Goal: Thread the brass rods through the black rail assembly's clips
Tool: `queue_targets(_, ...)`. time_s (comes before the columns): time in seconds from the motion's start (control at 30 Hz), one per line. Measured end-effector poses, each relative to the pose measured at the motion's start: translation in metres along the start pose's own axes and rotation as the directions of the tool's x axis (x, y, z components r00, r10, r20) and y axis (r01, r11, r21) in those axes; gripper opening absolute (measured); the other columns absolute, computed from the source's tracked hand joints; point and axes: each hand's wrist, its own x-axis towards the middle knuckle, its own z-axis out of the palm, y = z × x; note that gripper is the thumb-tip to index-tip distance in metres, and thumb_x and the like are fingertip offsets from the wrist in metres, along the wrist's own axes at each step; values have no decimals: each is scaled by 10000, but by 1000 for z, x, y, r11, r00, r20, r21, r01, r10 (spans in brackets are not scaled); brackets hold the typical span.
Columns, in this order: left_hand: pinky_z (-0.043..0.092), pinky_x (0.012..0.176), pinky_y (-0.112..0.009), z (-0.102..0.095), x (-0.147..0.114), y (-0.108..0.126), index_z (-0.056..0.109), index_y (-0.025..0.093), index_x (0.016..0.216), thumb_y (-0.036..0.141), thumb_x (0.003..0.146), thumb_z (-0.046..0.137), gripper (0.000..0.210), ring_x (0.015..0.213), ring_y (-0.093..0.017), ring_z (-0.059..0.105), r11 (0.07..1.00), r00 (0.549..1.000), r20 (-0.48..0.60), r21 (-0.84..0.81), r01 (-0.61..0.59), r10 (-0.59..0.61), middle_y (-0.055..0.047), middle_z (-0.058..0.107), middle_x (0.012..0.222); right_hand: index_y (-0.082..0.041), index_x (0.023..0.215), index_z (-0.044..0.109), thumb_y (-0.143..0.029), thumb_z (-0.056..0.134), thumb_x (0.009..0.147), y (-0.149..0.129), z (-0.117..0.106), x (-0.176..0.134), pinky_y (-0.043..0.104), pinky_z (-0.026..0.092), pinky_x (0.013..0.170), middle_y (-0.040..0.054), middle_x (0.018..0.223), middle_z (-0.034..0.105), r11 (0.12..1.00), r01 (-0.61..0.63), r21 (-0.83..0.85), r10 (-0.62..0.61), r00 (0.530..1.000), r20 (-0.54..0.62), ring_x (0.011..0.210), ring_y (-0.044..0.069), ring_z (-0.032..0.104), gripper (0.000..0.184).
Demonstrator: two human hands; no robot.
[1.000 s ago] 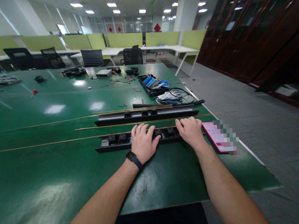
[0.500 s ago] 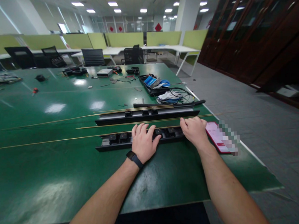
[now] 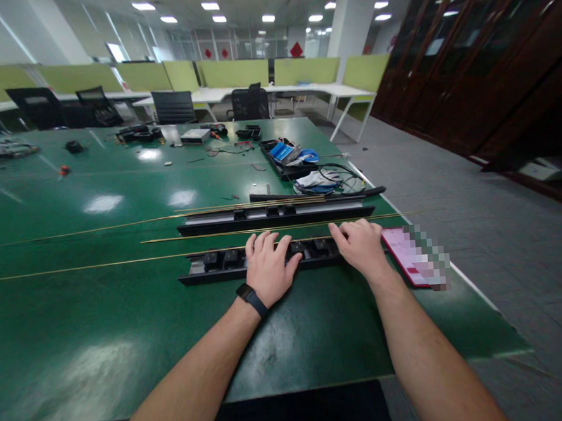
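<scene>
Here, left fingers (image 3: pixel 284 248) splayed over straight black channel (image 3: pixel 213 278), slim golden rod (image 3: pixel 84 267).

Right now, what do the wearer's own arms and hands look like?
Left hand and right hand: ungloved. Left forearm and right forearm: no sleeves visible. Dark wristband with a blocky black face on the left; none seen on the right.

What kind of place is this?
Probably an office with a work area: white desks with green dividers, black chairs, and a big green table holding long black rails.
</scene>
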Motion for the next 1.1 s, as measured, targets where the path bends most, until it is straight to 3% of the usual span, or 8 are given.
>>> queue_targets(0.3, 282, 1239, -552, 1, 0, -1, 675, 245, 1294, 486, 1004, 592, 386, 1354, -326, 535, 1000, 1000, -7, -6, -1, 1, -119, 672, 1338, -189, 664, 656, -373, 442, 1045, 2, -5, 2, 408, 220, 798, 82, 795, 749, 994, -61, -95, 59, 998, -26, 854, 224, 529, 474)
queue_targets(0.53, 280, 1236, -573, -2, 0, -1, 683, 250, 1291, 488, 997, 602, 387, 1361, -330, 528, 1000, 1000, -5, -10, 10, -10, -127, 667, 1345, -189, 646, 655, -372, 449, 1031, 5, -5, 2, 412, 222, 812, 86, 781, 743, 992, -77, -102, 72, 996, -46, 846, 225, 525, 474)
queue_targets(0.83, 278, 1233, -588, -2, 1, 0, 691, 252, 1282, 482, 991, 614, 379, 1357, -334, 530, 1000, 1000, -10, -13, 17, -17, -124, 674, 1337, -215, 712, 644, -500, 483, 1050, 2, 0, 1, 409, 248, 875, 48, 786, 726, 999, -25, 34, 27, 998, -56, 895, 233, 558, 470)
queue_targets(1.1, 277, 1238, -586, 0, 0, 0, 690, 259, 1292, 491, 994, 606, 387, 1364, -332, 527, 1000, 1000, -4, -9, 10, -10, -125, 672, 1350, -200, 671, 658, -427, 459, 1050, 3, 1, 1, 414, 238, 834, 74, 800, 752, 997, -33, -65, 32, 999, -20, 888, 235, 548, 485)
